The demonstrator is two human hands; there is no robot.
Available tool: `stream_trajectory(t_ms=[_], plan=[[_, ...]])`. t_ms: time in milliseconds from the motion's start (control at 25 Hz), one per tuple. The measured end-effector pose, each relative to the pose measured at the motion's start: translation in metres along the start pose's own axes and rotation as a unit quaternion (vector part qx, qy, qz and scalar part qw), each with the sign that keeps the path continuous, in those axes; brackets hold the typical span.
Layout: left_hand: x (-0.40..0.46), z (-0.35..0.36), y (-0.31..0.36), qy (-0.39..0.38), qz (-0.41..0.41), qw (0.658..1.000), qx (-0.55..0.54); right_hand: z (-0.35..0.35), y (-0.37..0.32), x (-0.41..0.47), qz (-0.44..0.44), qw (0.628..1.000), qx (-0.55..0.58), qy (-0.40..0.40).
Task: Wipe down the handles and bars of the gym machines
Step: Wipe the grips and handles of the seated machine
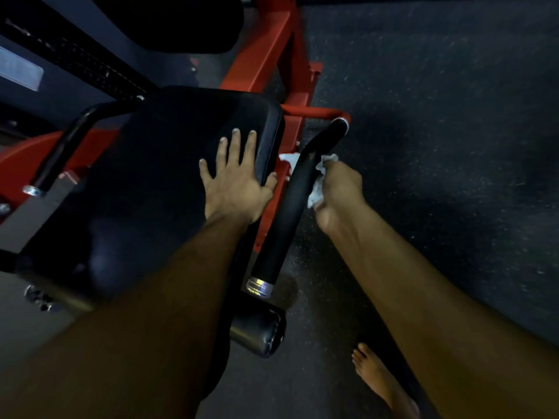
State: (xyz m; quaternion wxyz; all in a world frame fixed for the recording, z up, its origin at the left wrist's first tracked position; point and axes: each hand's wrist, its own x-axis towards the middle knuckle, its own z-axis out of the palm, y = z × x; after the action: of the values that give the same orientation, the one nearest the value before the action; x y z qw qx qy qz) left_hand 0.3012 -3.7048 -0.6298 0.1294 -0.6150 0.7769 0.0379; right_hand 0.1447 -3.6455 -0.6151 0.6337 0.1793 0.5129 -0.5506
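Nearest the camera, two bare forearms reaching forward, plus a bare foot [381, 380] on the dark speckled floor [453, 116] at lower right

Left hand [236, 176] flat on the black padded seat [169, 164], fingers straight and spread, palm down, thumb at the seat's right edge; holding nothing

Right hand [340, 189] curled round a crumpled white cloth [317, 179], pressing it against the right side of the black handle bar [290, 207]; a further bit of white showing on the bar's left side, just past the seat edge

Handle bar just right of the seat, running from a silver collar [259, 287] at its near end, up and away, bending to the right toward a silver-capped far tip [340, 124]; cloth touching it on the far half, near the bend

Below the collar, a black roller pad [258, 331], low and near

Red machine frame [272, 40] behind and beneath the seat, running to the far edge; a second black pad [169, 19] at far centre

Left of the seat, another black bar [65, 149] bent the same way, ending in a silver collar [31, 191]; untouched by either hand

Far left, a dark upright panel with a pale label [19, 71]; text unreadable
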Motion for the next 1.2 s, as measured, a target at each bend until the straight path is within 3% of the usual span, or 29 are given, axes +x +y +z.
stream_trajectory(t_ms=[200, 360, 480, 600, 680, 760, 800, 880, 960, 1080, 1120, 1200], plan=[[0.001, -0.002, 0.000, 0.004, 0.000, 1.000, -0.015, 0.003, -0.014, -0.012, 0.011, 0.997, 0.077, -0.026], [0.000, -0.003, 0.000, 0.000, 0.001, 1.000, -0.014, -0.016, 0.007, -0.037, -0.005, 0.988, -0.151, -0.023], [-0.001, -0.003, 0.000, -0.001, 0.002, 1.000, -0.014, -0.013, 0.002, -0.027, 0.010, 0.992, -0.128, -0.022], [0.001, -0.003, 0.000, 0.002, 0.000, 1.000, -0.013, -0.018, -0.014, 0.002, -0.125, 0.984, -0.128, 0.010], [0.000, -0.003, 0.000, 0.001, 0.001, 1.000, -0.011, -0.031, -0.028, 0.016, -0.281, 0.927, -0.240, 0.072], [-0.001, -0.003, 0.000, 0.005, 0.003, 1.000, -0.006, -0.038, -0.039, 0.019, -0.434, 0.834, -0.333, 0.075], [-0.001, -0.003, 0.000, 0.008, 0.004, 1.000, -0.004, -0.038, -0.043, 0.018, -0.488, 0.793, -0.362, 0.049], [0.000, -0.004, 0.000, 0.007, 0.003, 1.000, -0.006, -0.035, -0.040, 0.020, -0.527, 0.756, -0.388, 0.026], [0.000, -0.004, 0.000, 0.007, 0.002, 1.000, -0.006, -0.032, -0.033, 0.022, -0.512, 0.771, -0.377, 0.040], [-0.001, -0.003, 0.000, 0.007, 0.003, 1.000, -0.001, -0.029, -0.030, 0.025, -0.434, 0.853, -0.284, 0.061], [-0.001, -0.002, 0.001, 0.007, 0.004, 1.000, 0.000, -0.030, -0.031, 0.022, -0.417, 0.864, -0.277, 0.055], [-0.001, -0.001, 0.000, 0.010, 0.002, 1.000, 0.004, -0.035, -0.030, 0.010, -0.414, 0.852, -0.320, 0.011]])
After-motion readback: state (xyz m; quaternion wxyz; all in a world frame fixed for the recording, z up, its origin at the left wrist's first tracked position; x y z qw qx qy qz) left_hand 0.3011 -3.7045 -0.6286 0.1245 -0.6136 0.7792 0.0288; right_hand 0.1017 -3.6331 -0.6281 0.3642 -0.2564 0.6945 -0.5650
